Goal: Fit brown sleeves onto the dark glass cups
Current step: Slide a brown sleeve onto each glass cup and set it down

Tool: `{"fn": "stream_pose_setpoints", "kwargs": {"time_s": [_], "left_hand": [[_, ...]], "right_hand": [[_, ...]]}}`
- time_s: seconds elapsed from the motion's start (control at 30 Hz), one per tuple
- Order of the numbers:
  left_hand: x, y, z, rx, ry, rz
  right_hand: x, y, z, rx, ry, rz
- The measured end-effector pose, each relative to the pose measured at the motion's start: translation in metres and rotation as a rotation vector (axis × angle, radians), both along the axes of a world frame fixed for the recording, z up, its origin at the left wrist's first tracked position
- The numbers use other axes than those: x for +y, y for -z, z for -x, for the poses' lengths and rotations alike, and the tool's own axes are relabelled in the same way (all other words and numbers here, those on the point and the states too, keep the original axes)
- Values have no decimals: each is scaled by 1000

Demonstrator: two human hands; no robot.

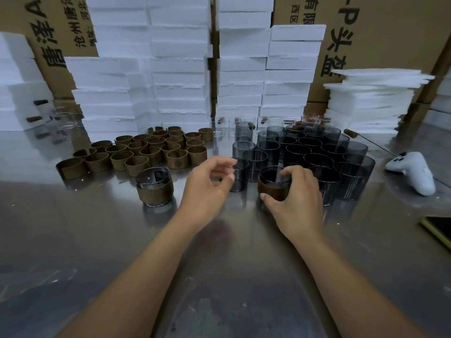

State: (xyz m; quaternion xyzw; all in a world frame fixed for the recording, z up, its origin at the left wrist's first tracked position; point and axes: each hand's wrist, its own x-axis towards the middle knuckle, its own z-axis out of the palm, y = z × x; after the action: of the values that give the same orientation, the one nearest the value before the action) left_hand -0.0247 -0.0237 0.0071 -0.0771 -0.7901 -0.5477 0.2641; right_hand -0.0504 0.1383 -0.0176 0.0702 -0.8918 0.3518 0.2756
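The right hand (296, 196) curled thumb and fingers round a dark cup (274, 175) wearing a brown sleeve (272, 191), upright on the table (219, 264). The left hand (207, 189) hovered beside it, loosely bent, holding nothing.

- The brown sleeves (151, 152) were a dull, woody brown; some bore a darker round stamp.
- The dark glass cups (317, 152) were smoky grey and see-through, near black where they crowded.
- The left sleeved cup (154, 186) showed grey glass above a brown band.
- The right sleeved cup (272, 190) was black inside, with a dark brown band.
- The clear glasses (219, 125) were colourless.
- The foam blocks (180, 69) were plain white.
- The cardboard boxes (390, 32) were tan with black printed characters.
- The controller (412, 172) was white with dark buttons.
- The table (219, 264) was silvery grey, with pale smudges.
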Motion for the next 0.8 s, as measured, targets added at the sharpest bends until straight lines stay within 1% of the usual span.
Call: {"fn": "stream_pose_setpoints", "kwargs": {"time_s": [0.13, 0.23, 0.3, 0.4, 0.47, 0.53, 0.67, 0.8], "left_hand": [[-5, 0, 2, 74, -205, 103], [-12, 3, 3, 72, -326, 260], [-15, 5, 4, 59, -383, 335], [-18, 10, 4, 11, -418, 395], [-19, 12, 5, -37, -422, 411], [-19, 14, 6, -102, -427, 417], [-22, 17, 6, -216, -402, 401], [-23, 15, 5, -217, -360, 360]], "right_hand": [[-1, -3, -4, 12, 162, -232], [-4, -5, -4, -66, 214, -398], [-5, -6, -3, -97, 233, -448], [-6, -5, -3, -58, 276, -466], [-5, -5, -3, -3, 310, -452], [-4, -6, -3, 9, 328, -441], [-3, -6, -1, -19, 256, -445], [-3, -7, -3, -29, 193, -402]]}}
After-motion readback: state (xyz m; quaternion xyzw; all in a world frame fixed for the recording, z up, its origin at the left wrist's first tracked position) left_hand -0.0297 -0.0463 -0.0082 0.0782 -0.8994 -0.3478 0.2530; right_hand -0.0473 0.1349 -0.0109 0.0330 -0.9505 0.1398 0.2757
